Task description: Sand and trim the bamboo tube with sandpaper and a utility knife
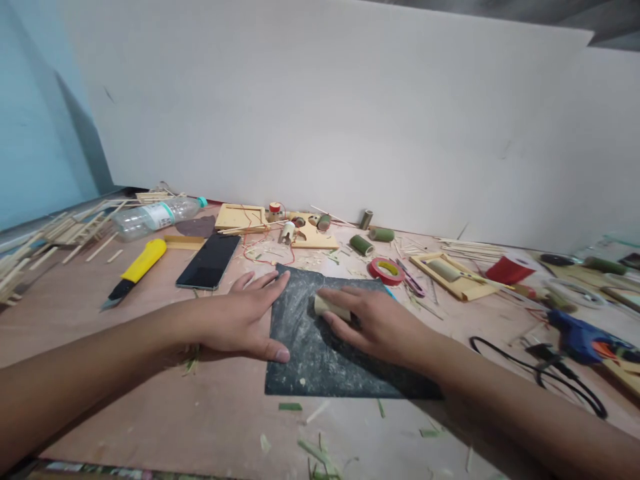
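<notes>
A dark sheet of sandpaper [300, 363], dusted with pale powder, lies flat on the table. My left hand [245, 317] rests at its left edge, fingers spread, with the thumb and fingertips on the sheet. Near the middle of the sandpaper, my right hand [367, 320] grips a short pale bamboo piece [330, 308] against the surface. The hand covers most of that piece. Just behind the sheet's right corner are a roll of red tape [387, 271] and a pink cutter [414, 280].
At the left are a yellow utility knife [137, 270], a phone [209, 261] and a plastic bottle [155, 217]. Green bamboo pieces [361, 245] lie toward the wall. A blue glue gun [580, 337] and black cable [545, 373] are at the right. Shavings [320, 457] litter the front.
</notes>
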A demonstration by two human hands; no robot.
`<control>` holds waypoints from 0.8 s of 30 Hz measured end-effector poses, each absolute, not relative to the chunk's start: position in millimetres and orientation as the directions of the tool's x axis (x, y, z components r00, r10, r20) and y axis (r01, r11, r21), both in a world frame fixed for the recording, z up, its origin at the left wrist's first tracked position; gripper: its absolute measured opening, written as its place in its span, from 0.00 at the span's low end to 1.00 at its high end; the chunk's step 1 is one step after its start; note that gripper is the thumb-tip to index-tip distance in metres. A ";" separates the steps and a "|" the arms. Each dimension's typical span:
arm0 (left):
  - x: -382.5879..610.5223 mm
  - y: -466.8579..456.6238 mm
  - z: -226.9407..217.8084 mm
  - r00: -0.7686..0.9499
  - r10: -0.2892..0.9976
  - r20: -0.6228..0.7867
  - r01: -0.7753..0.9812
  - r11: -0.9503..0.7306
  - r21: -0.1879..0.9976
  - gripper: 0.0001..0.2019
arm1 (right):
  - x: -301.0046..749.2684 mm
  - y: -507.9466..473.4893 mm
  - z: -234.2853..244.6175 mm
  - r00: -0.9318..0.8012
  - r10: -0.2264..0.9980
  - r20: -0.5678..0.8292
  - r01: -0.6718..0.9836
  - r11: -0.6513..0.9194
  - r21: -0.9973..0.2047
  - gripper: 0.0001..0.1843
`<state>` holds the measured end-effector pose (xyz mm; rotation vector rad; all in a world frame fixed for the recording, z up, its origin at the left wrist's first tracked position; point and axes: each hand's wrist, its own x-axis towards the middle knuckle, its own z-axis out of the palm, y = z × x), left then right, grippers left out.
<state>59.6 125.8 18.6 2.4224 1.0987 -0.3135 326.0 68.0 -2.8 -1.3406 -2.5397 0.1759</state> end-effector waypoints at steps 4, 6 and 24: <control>58.8 126.6 16.3 0.665 0.652 -0.364 0.746 -0.586 0.315 0.65 | 320.3 61.0 -1.6 -0.592 0.792 0.148 0.773 0.610 -0.172 0.19; 58.5 126.6 15.7 0.679 0.641 -0.358 0.734 -0.600 0.318 0.65 | 319.1 59.2 -1.7 -0.670 0.733 0.117 0.706 0.678 -0.204 0.20; 59.3 125.8 15.7 0.642 0.669 -0.374 0.766 -0.563 0.310 0.65 | 344.6 79.8 6.3 -0.474 0.858 0.198 0.879 0.475 0.042 0.22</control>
